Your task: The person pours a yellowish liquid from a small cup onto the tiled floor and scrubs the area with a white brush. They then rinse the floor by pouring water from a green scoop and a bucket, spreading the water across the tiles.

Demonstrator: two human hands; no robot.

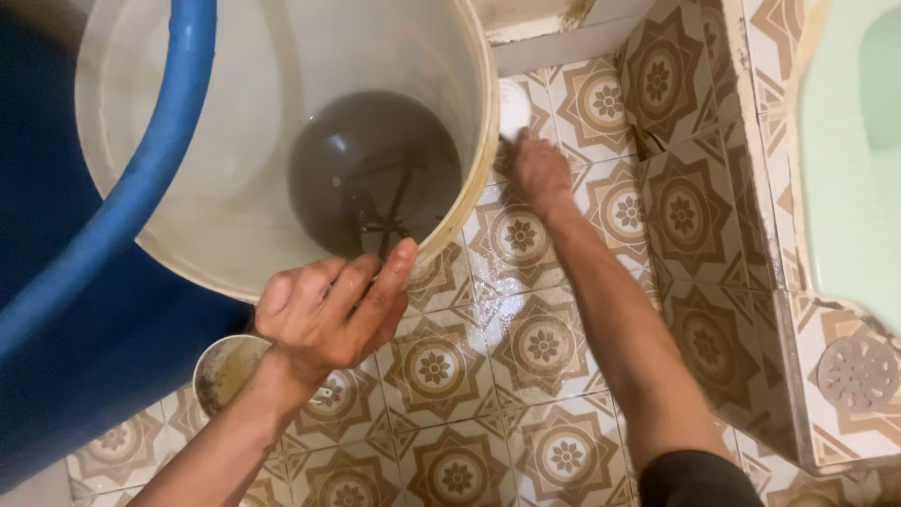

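On patterned floor tiles (526,347), a tilted bucket (235,188) is steadied at its rim by the left hand (328,314), fingers pressed together, while a white pad (512,108) is pinched by the right hand (540,169).

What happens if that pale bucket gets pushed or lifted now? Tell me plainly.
The pale bucket is tilted, left hand on its rim, so it may rock or roll. Dark water pooled inside probably adds shifting weight. The tiled floor looks wet, so it could slide. The right hand steadies its side.
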